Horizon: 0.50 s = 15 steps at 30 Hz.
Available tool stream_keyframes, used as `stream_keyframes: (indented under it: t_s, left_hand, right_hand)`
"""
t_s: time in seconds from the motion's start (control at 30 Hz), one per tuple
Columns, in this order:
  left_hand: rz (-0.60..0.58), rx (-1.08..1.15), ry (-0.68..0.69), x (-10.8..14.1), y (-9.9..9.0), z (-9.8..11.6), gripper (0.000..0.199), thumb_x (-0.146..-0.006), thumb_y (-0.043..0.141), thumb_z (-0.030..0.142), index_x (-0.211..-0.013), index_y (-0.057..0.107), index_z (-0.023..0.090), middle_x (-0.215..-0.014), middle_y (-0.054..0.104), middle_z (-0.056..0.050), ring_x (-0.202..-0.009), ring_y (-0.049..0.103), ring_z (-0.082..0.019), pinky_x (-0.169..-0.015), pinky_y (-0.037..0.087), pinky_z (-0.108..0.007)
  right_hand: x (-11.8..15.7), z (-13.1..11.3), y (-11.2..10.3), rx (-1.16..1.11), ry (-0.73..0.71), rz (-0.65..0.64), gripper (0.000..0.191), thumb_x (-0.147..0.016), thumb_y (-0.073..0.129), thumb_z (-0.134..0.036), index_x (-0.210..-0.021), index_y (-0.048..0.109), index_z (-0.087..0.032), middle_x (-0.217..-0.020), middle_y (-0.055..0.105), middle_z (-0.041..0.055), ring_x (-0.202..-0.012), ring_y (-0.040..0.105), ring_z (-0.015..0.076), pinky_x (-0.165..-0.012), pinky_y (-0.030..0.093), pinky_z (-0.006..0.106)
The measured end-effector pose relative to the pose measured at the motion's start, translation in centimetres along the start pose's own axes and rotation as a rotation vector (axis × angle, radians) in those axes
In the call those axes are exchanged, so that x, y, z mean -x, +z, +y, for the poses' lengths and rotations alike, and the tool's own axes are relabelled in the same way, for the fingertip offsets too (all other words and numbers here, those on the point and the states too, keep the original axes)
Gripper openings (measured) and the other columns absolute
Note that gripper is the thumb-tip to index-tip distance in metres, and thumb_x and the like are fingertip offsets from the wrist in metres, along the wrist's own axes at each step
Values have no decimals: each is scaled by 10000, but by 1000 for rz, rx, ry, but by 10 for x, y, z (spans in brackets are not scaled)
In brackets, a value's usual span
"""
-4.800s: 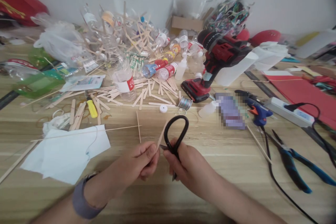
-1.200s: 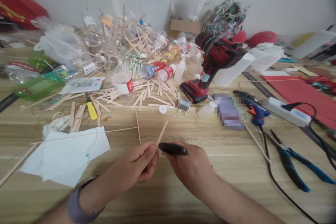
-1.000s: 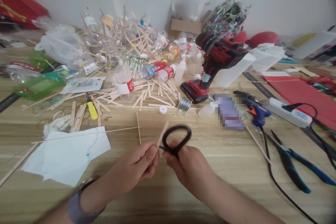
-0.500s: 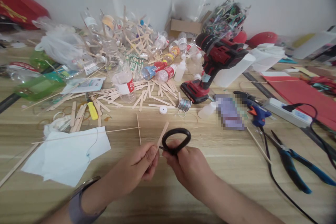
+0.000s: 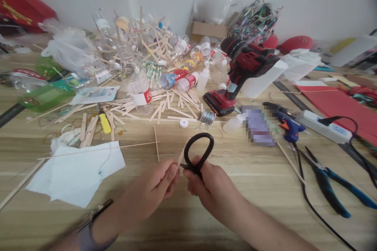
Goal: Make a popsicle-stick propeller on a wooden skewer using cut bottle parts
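My left hand (image 5: 166,178) pinches a flat wooden stick (image 5: 183,152) that slants up to the right, its upper end behind the scissor loop. My right hand (image 5: 207,184) grips black-handled scissors (image 5: 211,151), one large loop standing up above the fingers. The scissors' blades point left to the stick beside my left fingertips; most of their length is hidden. Just beyond my left hand, a thin stick (image 5: 156,145) lies on the wooden table (image 5: 235,211), touching the tip of a long skewer (image 5: 129,146). That skewer crosses white paper sheets (image 5: 73,176).
A red drill (image 5: 247,60) stands beyond my hands. Plastic bottles (image 5: 141,96) and a pile of wooden sticks (image 5: 159,47) fill the back left. Blue pliers (image 5: 326,184), a glue gun (image 5: 290,125) and a power strip (image 5: 324,125) lie at right.
The scissor loop has tilted more upright and now overlaps the stick's upper end. My hands have stayed nearly in place; the whole view has shifted slightly.
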<state>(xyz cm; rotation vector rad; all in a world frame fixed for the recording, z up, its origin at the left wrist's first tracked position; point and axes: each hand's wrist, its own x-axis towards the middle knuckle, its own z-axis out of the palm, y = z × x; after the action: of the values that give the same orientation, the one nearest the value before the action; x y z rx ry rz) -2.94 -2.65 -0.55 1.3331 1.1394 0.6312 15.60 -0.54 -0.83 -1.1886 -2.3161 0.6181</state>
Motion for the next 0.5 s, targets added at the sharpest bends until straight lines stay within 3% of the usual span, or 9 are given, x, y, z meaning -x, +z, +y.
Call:
stream_keyframes:
  t_s: [0.07, 0.2, 0.27, 0.4, 0.5]
  left_hand:
    - [-23, 23, 0, -1, -1, 1, 459, -962, 317, 596, -761, 454, 207, -616, 420, 50, -547, 358, -108, -521, 297, -254]
    - [-196, 322, -48, -3, -2, -1, 469, -938, 331, 632, -718, 397, 223, -500, 295, 98, -442, 222, -87, -453, 190, -258]
    - [-195, 341, -47, -4, -2, -2, 464, -944, 336, 618, -707, 391, 223, -484, 284, 102, -437, 215, -86, -460, 192, -261]
    - [-110, 185, -5, -4, -3, 0, 455, -955, 360, 595, -722, 430, 210, -550, 384, 75, -495, 290, -93, -506, 238, -269]
    - [-162, 347, -21, -3, -3, 0, 432, -960, 382, 567, -718, 429, 212, -517, 348, 83, -474, 256, -92, -496, 205, -277]
  right_hand:
    - [0, 1, 0, 15, -21, 25, 153, -960, 416, -205, -884, 547, -182, -599, 677, -5, -461, 617, 133, -450, 412, 216]
    - [-1, 4, 1, 183, -193, 213, 225, -969, 413, -198, -811, 573, -201, -659, 697, 33, -539, 654, 165, -501, 424, 249]
    - [-2, 3, 1, 143, -148, 176, 213, -971, 414, -221, -827, 569, -199, -651, 697, 31, -519, 646, 161, -485, 423, 247]
    - [-1, 1, 0, -146, 43, -67, 156, -968, 397, -243, -885, 524, -204, -575, 664, -24, -473, 629, 133, -466, 435, 210]
    - [-1, 1, 0, -35, -24, 68, 206, -971, 393, -270, -835, 535, -208, -627, 687, 26, -532, 653, 165, -504, 448, 246]
